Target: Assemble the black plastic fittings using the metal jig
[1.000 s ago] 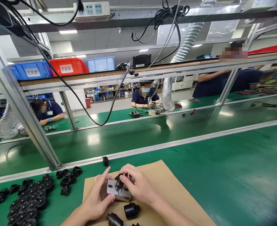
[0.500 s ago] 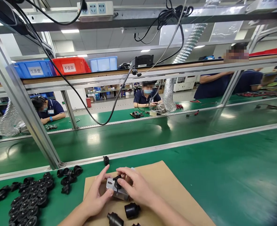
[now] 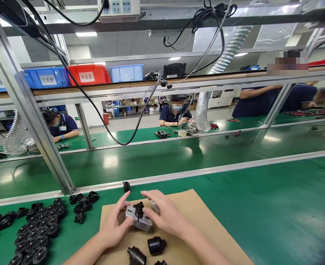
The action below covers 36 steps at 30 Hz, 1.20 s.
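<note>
A silver metal block (image 3: 144, 224) with slots in its top lies on the brown cardboard (image 3: 203, 235). Upright in the block stands a small black plastic fitting (image 3: 139, 210). My left hand (image 3: 112, 225) grips the block's left end, thumb in front and fingers partly hidden behind; its index finger points up. Beside the fitting, my right hand (image 3: 168, 216) is open, fingers spread, thumb close to the fitting; whether they touch I cannot tell. Another grey metal piece (image 3: 155, 207) shows partly behind my right hand. Nearer me lie black cylindrical parts (image 3: 156, 245).
Many round black parts (image 3: 38, 235) are grouped at the left on the green table (image 3: 275, 206). One black fitting (image 3: 126, 186) stands beyond the cardboard. A metal post (image 3: 45, 121) rises at left, and a black cable (image 3: 96, 123) hangs ahead. Co-workers sit across the bench.
My right hand has drawn back to the right and its fingers have come off the black fitting, which now shows more fully. My left hand stays at the block. The view has shifted slightly.
</note>
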Motion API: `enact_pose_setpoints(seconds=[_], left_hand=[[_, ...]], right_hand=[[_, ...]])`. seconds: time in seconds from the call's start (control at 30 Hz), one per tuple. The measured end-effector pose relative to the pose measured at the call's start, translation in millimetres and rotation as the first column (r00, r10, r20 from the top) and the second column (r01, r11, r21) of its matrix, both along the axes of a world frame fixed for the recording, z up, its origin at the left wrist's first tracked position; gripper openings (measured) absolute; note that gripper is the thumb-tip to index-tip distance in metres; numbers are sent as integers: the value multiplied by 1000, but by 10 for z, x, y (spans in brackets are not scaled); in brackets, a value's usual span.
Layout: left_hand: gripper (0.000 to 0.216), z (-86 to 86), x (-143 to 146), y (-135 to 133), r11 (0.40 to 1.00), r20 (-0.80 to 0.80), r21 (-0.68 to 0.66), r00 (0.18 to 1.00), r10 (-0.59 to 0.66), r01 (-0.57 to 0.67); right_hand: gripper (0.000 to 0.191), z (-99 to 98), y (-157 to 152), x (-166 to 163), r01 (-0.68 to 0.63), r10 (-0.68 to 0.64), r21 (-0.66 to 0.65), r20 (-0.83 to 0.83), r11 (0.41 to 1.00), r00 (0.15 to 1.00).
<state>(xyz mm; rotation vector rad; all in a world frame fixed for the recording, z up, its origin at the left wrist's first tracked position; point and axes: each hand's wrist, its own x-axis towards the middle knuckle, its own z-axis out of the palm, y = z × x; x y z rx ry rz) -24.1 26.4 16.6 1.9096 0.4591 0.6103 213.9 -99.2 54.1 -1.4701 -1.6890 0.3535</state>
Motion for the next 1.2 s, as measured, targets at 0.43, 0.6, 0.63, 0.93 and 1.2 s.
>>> enact_pose_setpoints(seconds=[0.43,0.6,0.63,0.93,1.2], left_hand=[[92,-38,-18,-13,976,-145,183,978,147,-120],[92,-27,-9,-20,985,-142,159,985,94,-71],[92,-24,-11,-21,986,-139,155,987,82,-60],[93,-27,-30,-39,984,-134,179,990,38,-13],[95,-81,-21,-25,979,-108,204,994,29,-6]], right_hand=[[51,-96,-111,541,4,30,-279,118,960,993],[44,20,-68,320,-37,24,-151,-83,988,996],[46,50,-68,241,-76,62,-112,-120,991,991],[56,93,-85,-88,-244,239,25,124,969,963],[65,164,-108,-67,-247,251,-44,147,968,957]])
